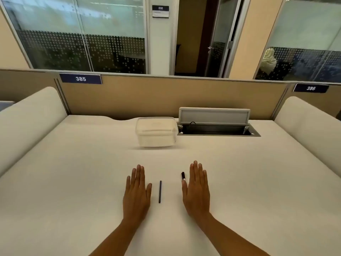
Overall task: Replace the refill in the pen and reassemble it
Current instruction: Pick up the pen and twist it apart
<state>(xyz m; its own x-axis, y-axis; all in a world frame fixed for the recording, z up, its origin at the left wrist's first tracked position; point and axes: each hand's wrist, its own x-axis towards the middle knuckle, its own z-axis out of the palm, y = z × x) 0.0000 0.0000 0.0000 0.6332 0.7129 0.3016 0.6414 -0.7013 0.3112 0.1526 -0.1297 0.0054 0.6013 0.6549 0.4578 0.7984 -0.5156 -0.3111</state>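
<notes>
A thin dark refill [160, 191] lies on the white desk [73, 182], pointing away from me, between my two hands. A black pen [183, 176] lies just left of my right hand's index finger; only its far end shows, the rest is hidden under that hand. My left hand [137, 191] rests flat, palm down, a little left of the refill, holding nothing. My right hand [196, 189] rests flat as well, palm down, fingers straight.
A clear plastic lidded box [156, 131] stands at the back middle of the desk. To its right a cable hatch [217, 129] is open with its lid raised. Padded dividers [31, 117] flank both sides, and a partition wall closes the back.
</notes>
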